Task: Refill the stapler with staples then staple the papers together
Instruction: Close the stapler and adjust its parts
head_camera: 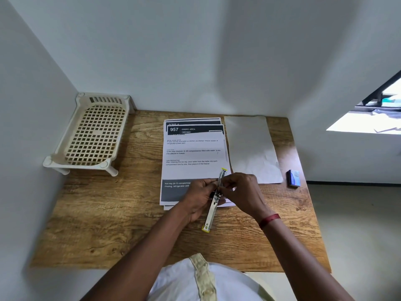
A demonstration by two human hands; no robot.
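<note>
A slim metal stapler [211,215] with yellow ends is swung fully open into one long bar above the near edge of the printed papers [193,153]. My left hand [198,199] grips its middle from the left. My right hand [240,192] pinches at the hinge area from the right; whether staples are between its fingers is hidden. A small blue staple box [293,178] lies on the table to the right.
A blank white sheet [251,146] lies right of the printed stack. A cream perforated plastic rack [93,133] stands in the back left corner of the wooden table [112,213]. White walls enclose the left, back and right.
</note>
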